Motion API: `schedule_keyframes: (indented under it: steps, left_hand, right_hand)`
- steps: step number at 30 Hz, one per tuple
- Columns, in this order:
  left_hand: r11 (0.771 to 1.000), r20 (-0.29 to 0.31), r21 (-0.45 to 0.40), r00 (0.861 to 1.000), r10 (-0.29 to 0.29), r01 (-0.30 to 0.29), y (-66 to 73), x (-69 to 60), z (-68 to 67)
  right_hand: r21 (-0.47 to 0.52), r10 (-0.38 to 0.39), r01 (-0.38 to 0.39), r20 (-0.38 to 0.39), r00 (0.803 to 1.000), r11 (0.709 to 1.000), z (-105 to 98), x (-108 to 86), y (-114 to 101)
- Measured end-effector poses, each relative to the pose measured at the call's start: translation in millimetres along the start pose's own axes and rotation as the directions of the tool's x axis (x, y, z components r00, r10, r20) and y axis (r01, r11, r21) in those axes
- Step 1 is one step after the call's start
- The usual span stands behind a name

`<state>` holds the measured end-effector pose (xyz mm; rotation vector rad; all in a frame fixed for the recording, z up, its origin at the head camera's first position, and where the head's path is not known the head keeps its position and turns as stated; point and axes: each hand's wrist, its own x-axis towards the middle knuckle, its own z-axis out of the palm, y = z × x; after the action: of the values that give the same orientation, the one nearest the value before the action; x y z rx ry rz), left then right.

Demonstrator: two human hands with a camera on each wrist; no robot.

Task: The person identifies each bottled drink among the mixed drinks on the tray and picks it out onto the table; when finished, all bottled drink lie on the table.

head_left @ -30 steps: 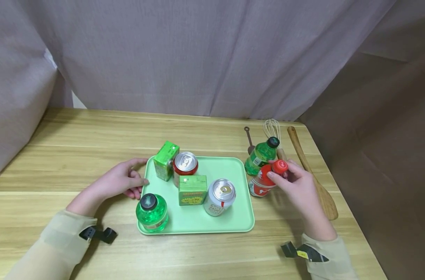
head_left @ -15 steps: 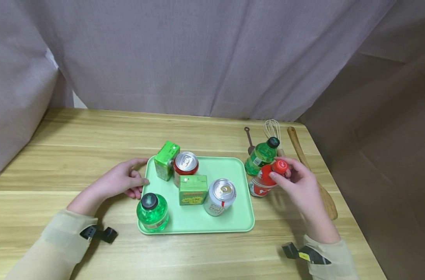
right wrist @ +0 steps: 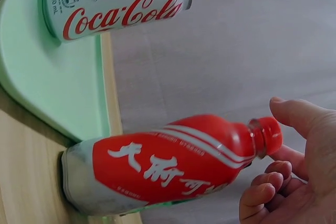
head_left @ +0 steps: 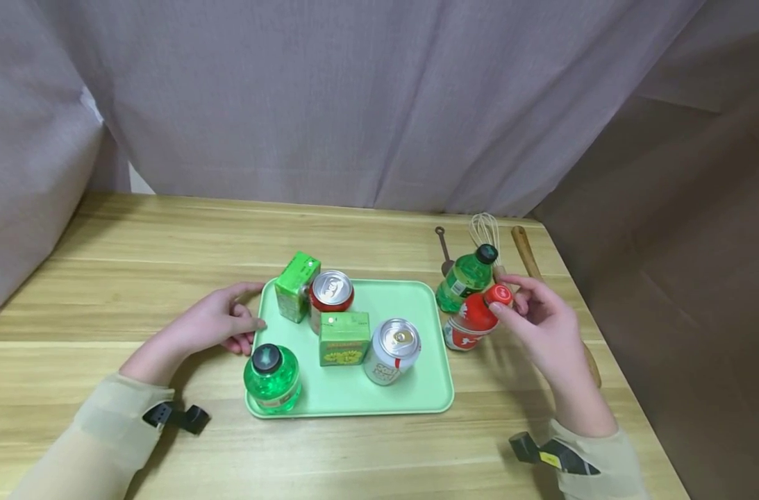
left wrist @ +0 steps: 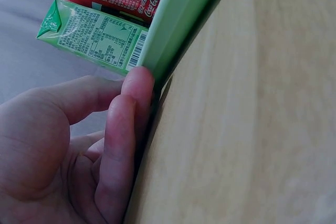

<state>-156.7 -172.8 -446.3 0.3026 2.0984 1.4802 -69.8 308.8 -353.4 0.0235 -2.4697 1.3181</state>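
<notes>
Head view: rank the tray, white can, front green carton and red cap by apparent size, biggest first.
1. Tray, by far.
2. White can and front green carton: too alike here to rank.
3. Red cap, clearly smallest, though a thumb sits against its edge.

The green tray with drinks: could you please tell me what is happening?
A person's left hand touches the left edge of the green tray. Two cartons, two cans and a green bottle stand on it. The right hand is at the cap of a red bottle, with a gap at the thumb in the right wrist view. This bottle stands upright on the table, right of the tray, beside another green bottle.
</notes>
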Motion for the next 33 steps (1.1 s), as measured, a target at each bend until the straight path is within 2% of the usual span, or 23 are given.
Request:
schedule_keyframes:
  steps: [5, 13, 21, 29, 33]
  left_hand:
    - [1.0, -0.003, 0.0, 1.0, -0.005, 0.005, 0.3, -0.7, 0.4]
    - [1.0, -0.005, -0.001, 1.0, -0.006, 0.006, -0.4, -0.8, 0.6]
    - [1.0, -0.006, 0.011, 1.0, -0.003, 0.003, 2.0, -0.9, 0.0]
    - [1.0, 0.009, 0.009, 1.0, 0.011, -0.011, 3.0, -2.1, 0.3]
    - [1.0, 0.006, 0.007, 1.0, 0.008, -0.008, 2.1, -1.7, -0.1]
  right_hand:
    - [0.03, -0.002, 0.002, -0.015, 1.0, 1.0, 0, -1.8, -10]
    - [0.018, -0.046, 0.047, -0.033, 0.998, 0.999, 3, -8.0, -24]
    - [0.068, -0.142, 0.142, 0.001, 0.99, 0.988, 8, -13.3, -35]
    - [0.041, -0.108, 0.109, -0.027, 0.994, 0.993, 12, -17.5, -41]
    - [0.079, -0.145, 0.145, -0.002, 0.989, 0.986, 15, -19.9, -43]
